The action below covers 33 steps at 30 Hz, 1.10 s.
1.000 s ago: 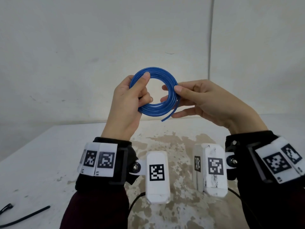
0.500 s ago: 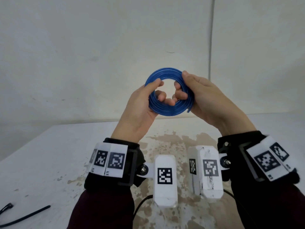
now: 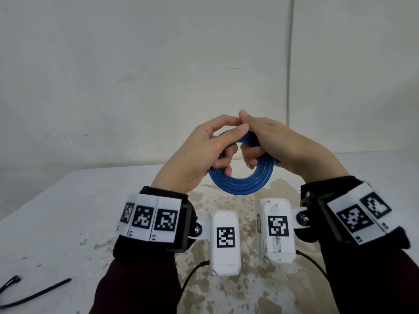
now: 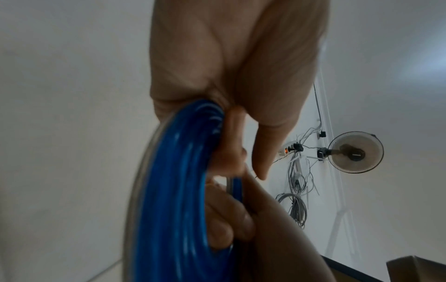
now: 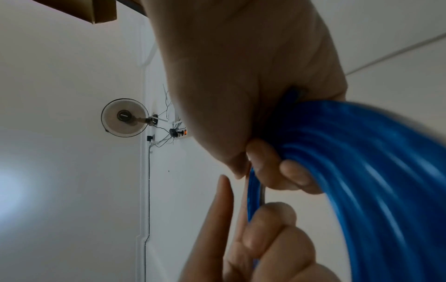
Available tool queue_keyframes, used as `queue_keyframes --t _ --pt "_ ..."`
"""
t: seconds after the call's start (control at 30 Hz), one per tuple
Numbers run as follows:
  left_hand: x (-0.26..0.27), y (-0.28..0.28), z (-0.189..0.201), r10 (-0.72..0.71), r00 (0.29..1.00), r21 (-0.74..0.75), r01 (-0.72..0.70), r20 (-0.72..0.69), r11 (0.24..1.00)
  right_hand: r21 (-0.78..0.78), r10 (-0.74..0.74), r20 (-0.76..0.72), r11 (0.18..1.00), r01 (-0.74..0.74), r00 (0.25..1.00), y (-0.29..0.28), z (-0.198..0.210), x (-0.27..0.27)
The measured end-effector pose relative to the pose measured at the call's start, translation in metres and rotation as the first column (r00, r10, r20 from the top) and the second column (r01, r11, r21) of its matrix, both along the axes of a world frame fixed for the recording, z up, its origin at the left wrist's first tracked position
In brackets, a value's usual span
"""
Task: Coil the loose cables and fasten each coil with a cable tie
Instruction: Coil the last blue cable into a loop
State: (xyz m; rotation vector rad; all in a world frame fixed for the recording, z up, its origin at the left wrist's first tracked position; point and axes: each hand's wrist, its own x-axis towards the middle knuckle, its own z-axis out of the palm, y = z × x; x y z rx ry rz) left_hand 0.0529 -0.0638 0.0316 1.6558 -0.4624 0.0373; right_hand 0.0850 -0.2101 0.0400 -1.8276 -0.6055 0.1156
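A blue cable coil (image 3: 243, 185) of several turns is held up in the air above the table, tilted towards me. My left hand (image 3: 210, 146) grips its left side with thumb on top and fingers curled through the ring. My right hand (image 3: 267, 143) grips the right side the same way. The two hands touch at the top of the coil. Seen from the left wrist, the blue coil (image 4: 173, 190) runs under the curled fingers; the right wrist view shows the coil (image 5: 362, 181) wrapped by that hand's fingers. A black cable tie (image 3: 36, 295) lies on the table at the lower left.
The white table (image 3: 68, 223) has a worn, stained patch in the middle. A plain wall stands close behind. A second black piece (image 3: 10, 282) lies at the left edge. Black wires (image 3: 192, 275) trail from the wrist cameras.
Both hands have moved lower and closer together. The coil has tipped from upright and facing me to nearly flat, and the loose end that hung at the right is no longer visible.
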Motion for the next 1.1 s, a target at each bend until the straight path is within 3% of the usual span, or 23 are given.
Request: queue_keyframes --t 0.2,0.4,0.57,0.8,1.1 --pt "0.0 0.0 0.0 -0.038 0.997 0.02 0.039 -0.064 0.999 -0.11 0.017 0.033 0.994 -0.014 0.999 0.007 0.001 -0.005" --pt "0.002 0.0 0.0 0.09 0.996 0.026 -0.09 0.0 0.996 -0.015 -0.092 0.067 0.996 0.093 0.993 0.014 0.004 -0.01" --pt "0.004 0.011 0.003 0.243 0.963 -0.109 -0.231 0.117 0.967 0.234 -0.067 -0.087 0.969 0.086 0.994 0.01 0.005 -0.005" --pt "0.011 0.031 0.004 0.464 0.877 -0.439 -0.372 0.122 0.818 0.262 0.075 -0.047 0.963 -0.06 0.996 0.022 -0.001 -0.006" --pt "0.008 0.026 0.006 0.478 0.846 -0.363 -0.38 0.235 0.851 0.297 0.06 0.02 0.953 -0.064 0.998 0.03 -0.006 -0.003"
